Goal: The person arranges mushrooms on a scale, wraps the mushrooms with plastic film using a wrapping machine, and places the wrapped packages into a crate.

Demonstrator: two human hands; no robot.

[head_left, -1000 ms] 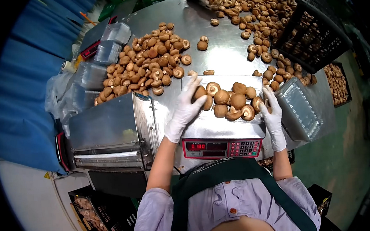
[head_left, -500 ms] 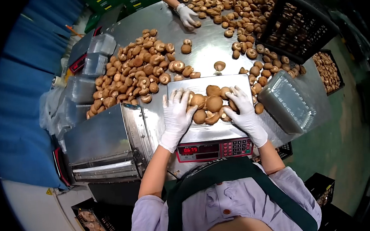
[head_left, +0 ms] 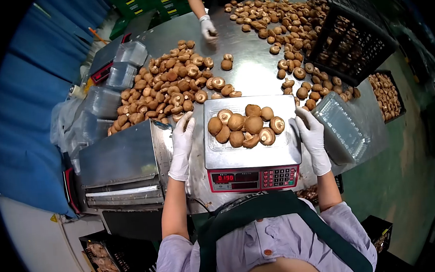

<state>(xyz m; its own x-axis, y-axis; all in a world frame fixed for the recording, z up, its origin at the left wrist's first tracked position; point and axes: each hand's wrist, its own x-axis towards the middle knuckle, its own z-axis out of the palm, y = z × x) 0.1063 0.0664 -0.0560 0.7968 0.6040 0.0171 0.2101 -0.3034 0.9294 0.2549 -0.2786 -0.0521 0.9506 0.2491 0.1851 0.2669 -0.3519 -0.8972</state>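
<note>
Several brown shiitake mushrooms (head_left: 244,124) lie in a shallow clear plastic tray (head_left: 219,145) on the steel pan of a weighing scale (head_left: 224,159). The red display (head_left: 225,178) seems to read 0.190. Off the left side of the pan is my left hand (head_left: 181,147), white-gloved, fingers extended and holding nothing. My right hand (head_left: 314,139), gloved too, is by the pan's right edge with thumb and fingers apart and nothing in it. Whether its thumb touches the pan I cannot tell.
Mushroom heaps (head_left: 167,84) cover the table at left and far right. A tilted black crate (head_left: 353,33) stands at right, near stacked clear trays (head_left: 344,128). More clear trays (head_left: 101,103) and a metal machine (head_left: 119,154) sit left. A co-worker's gloved hand (head_left: 208,29) is across the table.
Both my hands have let go of the mushrooms and moved outward to either side of the scale. The display reading has dropped. The co-worker's hand has shifted left, away from the far heap.
</note>
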